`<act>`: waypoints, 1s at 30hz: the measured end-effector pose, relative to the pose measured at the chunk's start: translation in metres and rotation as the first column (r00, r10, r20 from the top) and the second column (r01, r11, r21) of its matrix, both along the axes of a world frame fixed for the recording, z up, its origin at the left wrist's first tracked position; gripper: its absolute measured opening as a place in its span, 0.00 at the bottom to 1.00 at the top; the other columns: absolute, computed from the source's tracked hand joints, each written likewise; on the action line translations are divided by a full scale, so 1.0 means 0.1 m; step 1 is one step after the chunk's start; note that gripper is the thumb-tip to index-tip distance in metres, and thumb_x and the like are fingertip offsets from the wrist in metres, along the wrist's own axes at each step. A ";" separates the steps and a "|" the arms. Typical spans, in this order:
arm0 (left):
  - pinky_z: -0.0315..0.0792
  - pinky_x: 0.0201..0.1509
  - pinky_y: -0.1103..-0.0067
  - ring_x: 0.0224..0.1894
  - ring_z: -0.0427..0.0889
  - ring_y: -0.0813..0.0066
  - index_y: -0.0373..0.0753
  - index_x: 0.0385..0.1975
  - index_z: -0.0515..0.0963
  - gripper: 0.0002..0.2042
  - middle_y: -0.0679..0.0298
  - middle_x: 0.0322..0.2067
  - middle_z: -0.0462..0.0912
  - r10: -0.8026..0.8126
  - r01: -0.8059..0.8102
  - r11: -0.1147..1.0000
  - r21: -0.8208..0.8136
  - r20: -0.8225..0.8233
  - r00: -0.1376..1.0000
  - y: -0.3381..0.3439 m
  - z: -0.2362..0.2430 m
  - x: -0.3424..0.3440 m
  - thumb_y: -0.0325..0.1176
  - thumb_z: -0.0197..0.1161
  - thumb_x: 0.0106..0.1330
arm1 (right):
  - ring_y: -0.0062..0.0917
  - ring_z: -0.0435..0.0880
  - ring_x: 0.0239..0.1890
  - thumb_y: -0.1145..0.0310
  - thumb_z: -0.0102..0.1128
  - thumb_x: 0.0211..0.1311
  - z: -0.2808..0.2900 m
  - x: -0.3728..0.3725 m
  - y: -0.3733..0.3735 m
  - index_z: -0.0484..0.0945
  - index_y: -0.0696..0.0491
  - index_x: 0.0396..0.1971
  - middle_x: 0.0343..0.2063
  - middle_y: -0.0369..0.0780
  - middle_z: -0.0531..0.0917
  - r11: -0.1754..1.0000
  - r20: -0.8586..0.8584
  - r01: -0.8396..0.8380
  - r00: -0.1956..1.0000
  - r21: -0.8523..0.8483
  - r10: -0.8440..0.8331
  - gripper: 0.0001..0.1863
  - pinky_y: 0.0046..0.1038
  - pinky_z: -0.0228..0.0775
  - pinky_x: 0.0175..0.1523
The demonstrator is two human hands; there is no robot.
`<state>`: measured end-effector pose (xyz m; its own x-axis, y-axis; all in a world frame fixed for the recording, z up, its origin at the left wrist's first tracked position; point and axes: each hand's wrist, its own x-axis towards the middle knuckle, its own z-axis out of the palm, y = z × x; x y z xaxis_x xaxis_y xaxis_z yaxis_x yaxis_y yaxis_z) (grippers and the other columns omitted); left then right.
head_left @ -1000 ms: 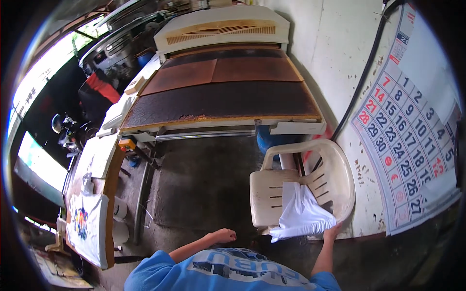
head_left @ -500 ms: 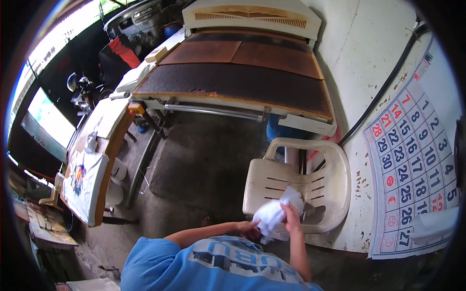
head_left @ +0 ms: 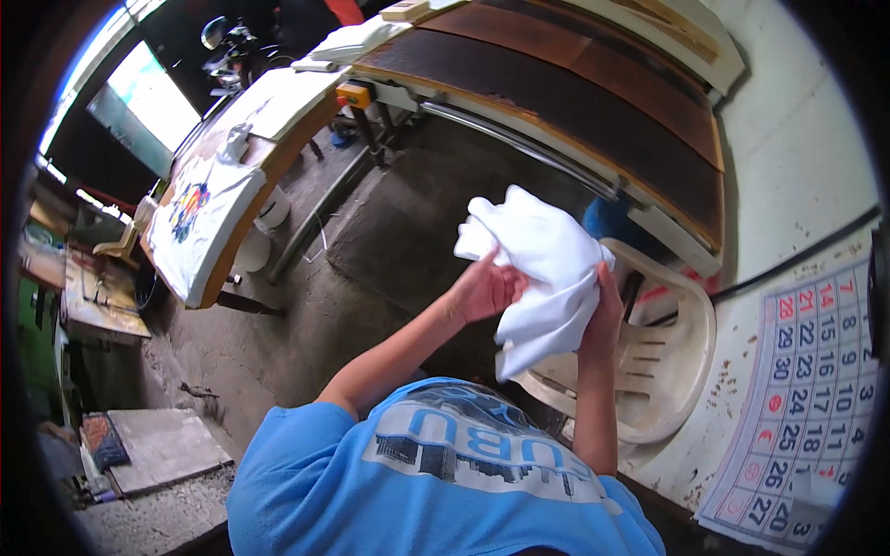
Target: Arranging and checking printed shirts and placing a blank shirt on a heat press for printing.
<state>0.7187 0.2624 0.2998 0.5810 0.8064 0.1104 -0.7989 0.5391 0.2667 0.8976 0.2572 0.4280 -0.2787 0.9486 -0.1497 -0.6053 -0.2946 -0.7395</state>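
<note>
A bunched white cloth [head_left: 547,246] is held up in front of me, its folds hanging loosely between my two hands. My right hand [head_left: 604,310] grips its right side, with the fingers partly hidden behind the fabric. At the lower left edge of the cloth is my left hand [head_left: 491,289], fingers curled and thumb against the fabric. Below and behind the cloth stands a cream plastic chair [head_left: 681,347], partly covered by it and by my right forearm.
A large flat machine bed with dark brown panels [head_left: 538,102] extends across the back right. To the left, a table [head_left: 311,120] carries a white shirt with a colourful print [head_left: 199,218]. A wall calendar [head_left: 797,408] hangs at right. White buckets [head_left: 255,250] stand under the table.
The white cloth has been lifted off the chair area, up and away from me, and spread wider. Both hands rose with it. My view has turned left.
</note>
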 end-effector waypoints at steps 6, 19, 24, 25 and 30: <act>0.67 0.47 0.71 0.40 0.74 0.70 0.41 0.43 0.70 0.18 0.62 0.37 0.75 0.073 -0.075 0.997 -0.003 -0.209 0.975 -0.53 0.07 0.06 0.47 0.45 0.62 | 0.22 0.76 0.34 0.57 0.46 0.58 -0.13 -0.80 0.05 0.66 0.54 0.45 0.34 0.36 0.75 0.975 -0.074 -0.222 0.972 0.032 0.224 0.19 0.25 0.68 0.40; 0.69 0.48 0.75 0.40 0.75 0.72 0.31 0.42 0.69 0.14 0.60 0.37 0.74 0.650 -0.683 0.731 0.023 -0.328 0.685 -0.87 0.08 -2.39 0.31 0.54 0.59 | 0.28 0.66 0.52 0.59 0.43 0.60 -0.56 -1.75 0.09 0.65 0.50 0.49 0.49 0.39 0.68 0.967 0.052 -0.217 0.976 0.133 0.212 0.19 0.34 0.58 0.55; 0.68 0.44 0.78 0.39 0.74 0.76 0.32 0.36 0.73 0.14 0.63 0.36 0.75 0.706 -0.767 0.612 0.194 -0.571 0.419 -1.30 0.54 -2.81 0.32 0.62 0.53 | 0.31 0.71 0.46 0.57 0.43 0.60 -0.73 -2.18 -0.05 0.65 0.58 0.47 0.45 0.42 0.71 0.912 0.120 -0.404 0.911 0.074 0.394 0.22 0.34 0.63 0.50; 0.68 0.42 0.79 0.38 0.74 0.78 0.33 0.35 0.74 0.13 0.65 0.34 0.76 0.702 -0.768 0.599 0.226 -0.610 0.368 -1.38 0.62 -2.84 0.33 0.64 0.52 | 0.31 0.72 0.44 0.57 0.44 0.60 -0.84 -2.22 -0.01 0.66 0.60 0.46 0.43 0.43 0.72 0.885 0.182 -0.455 0.882 0.098 0.434 0.22 0.34 0.65 0.48; 0.65 0.25 0.85 0.23 0.72 0.84 0.33 0.23 0.77 0.11 0.68 0.21 0.76 0.687 -0.791 0.551 0.264 -0.682 0.251 -1.40 0.55 -2.94 0.35 0.66 0.49 | 0.20 0.75 0.25 0.59 0.47 0.60 -0.76 -2.54 0.04 0.73 0.58 0.33 0.29 0.39 0.76 0.653 0.829 -0.757 0.350 -0.024 0.437 0.16 0.21 0.69 0.23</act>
